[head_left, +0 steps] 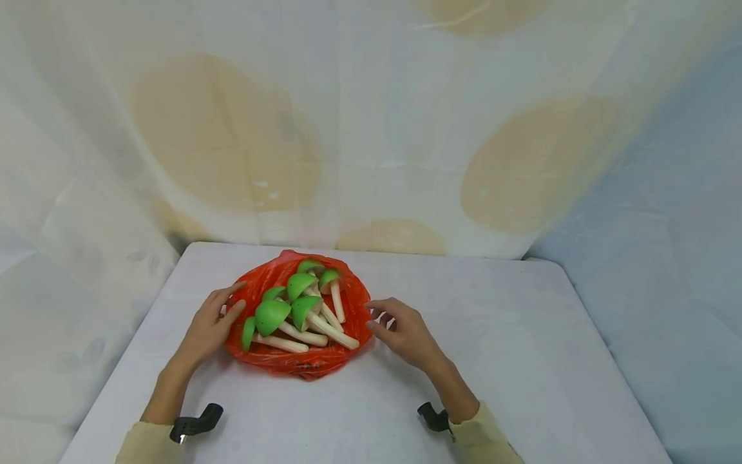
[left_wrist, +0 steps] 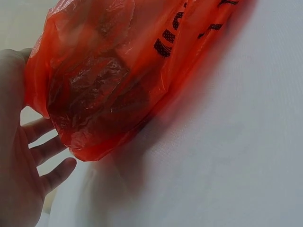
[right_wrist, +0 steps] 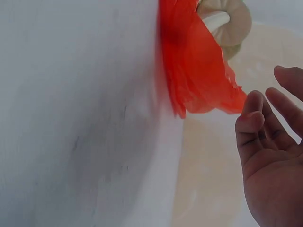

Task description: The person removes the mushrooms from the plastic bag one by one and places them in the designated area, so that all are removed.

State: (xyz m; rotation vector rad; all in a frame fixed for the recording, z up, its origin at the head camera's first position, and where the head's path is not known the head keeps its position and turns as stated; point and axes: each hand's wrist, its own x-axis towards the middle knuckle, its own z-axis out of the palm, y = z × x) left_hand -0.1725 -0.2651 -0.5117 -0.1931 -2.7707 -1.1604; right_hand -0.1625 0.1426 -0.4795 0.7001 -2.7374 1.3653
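A red plastic bag lies spread wide at its mouth on the white table. In it lie several toy mushrooms with green caps and pale stems, heaped with the caps mostly toward the left and back. My left hand is at the bag's left rim; in the left wrist view its spread fingers are beside the bag's side. On the right, my right hand is by the opposite rim with loosely bent fingers. The right wrist view shows a mushroom's pale underside above the red plastic.
The white table extends to the right and in front of the bag. Pale cloth with tan round patches hangs behind, and more cloth hangs along both sides. A black strap part juts from each wrist.
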